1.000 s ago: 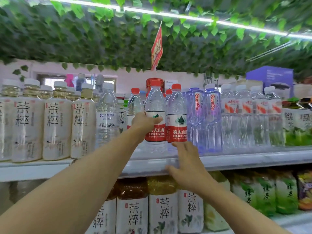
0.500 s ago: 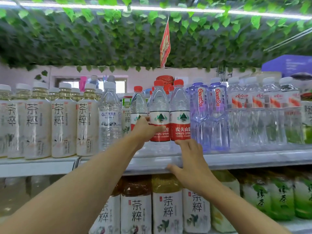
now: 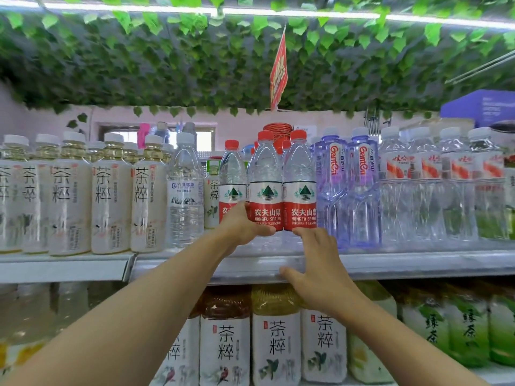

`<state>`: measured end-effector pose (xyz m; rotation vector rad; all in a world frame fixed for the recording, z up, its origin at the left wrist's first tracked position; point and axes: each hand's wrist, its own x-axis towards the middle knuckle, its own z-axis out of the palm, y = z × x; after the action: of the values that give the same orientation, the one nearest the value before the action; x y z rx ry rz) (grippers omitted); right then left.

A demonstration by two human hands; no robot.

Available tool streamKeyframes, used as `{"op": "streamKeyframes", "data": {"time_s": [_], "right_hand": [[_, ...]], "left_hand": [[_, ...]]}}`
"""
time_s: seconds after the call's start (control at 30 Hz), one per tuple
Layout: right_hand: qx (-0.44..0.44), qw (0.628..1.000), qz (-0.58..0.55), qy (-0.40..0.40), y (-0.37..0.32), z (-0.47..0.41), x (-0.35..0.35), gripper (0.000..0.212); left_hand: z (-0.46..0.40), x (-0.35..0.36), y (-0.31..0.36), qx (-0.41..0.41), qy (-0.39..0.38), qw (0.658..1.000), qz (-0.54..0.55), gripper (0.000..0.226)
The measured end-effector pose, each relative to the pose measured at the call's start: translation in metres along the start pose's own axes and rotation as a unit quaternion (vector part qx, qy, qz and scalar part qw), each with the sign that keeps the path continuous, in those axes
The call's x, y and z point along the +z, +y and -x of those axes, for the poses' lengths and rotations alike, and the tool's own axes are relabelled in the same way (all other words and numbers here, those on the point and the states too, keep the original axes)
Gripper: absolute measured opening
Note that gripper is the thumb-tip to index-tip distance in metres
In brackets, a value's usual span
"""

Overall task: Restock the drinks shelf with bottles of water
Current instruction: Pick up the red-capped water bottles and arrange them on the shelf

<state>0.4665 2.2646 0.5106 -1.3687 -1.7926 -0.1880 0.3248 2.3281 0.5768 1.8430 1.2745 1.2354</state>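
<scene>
My left hand (image 3: 243, 225) is curled round the bottom of a red-label water bottle (image 3: 265, 188), which stands upright on the shelf (image 3: 390, 264). My right hand (image 3: 315, 263) is spread out, its fingers (image 3: 306, 232) touching the bottom of a second water bottle (image 3: 299, 188) just beside the first. My right thumb rests on the shelf edge. Left of my left hand stand white tea bottles (image 3: 111, 196). Right of my right hand stand purple bottles (image 3: 348, 190). Below my hands is another row of tea bottles (image 3: 276, 338).
</scene>
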Motion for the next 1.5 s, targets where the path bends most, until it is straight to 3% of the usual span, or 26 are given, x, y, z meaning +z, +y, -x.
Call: {"op": "streamKeyframes", "data": {"time_s": [0.33, 0.8, 1.07, 1.27, 1.5], "right_hand": [[-0.001, 1.000, -0.021, 0.005, -0.020, -0.002, -0.012, 0.066], [-0.049, 0.998, 0.014, 0.033, -0.108, -0.042, -0.019, 0.061], [-0.071, 0.997, 0.009, 0.038, -0.132, -0.080, -0.030, 0.055], [-0.021, 0.994, -0.096, -0.057, -0.129, -0.086, 0.002, 0.062], [0.053, 0.965, -0.208, -0.151, -0.123, -0.092, 0.051, 0.089]], "left_hand": [[0.015, -0.013, -0.005, 0.046, 0.048, 0.997, -0.034, 0.069], [0.050, -0.124, -0.003, 0.126, 0.161, 0.968, -0.146, 0.067], [0.040, -0.137, -0.020, 0.110, 0.159, 0.970, -0.150, 0.068], [0.045, -0.140, -0.030, 0.084, 0.172, 0.969, -0.155, 0.069], [0.058, -0.153, -0.044, 0.058, 0.194, 0.962, -0.184, 0.064]]}}
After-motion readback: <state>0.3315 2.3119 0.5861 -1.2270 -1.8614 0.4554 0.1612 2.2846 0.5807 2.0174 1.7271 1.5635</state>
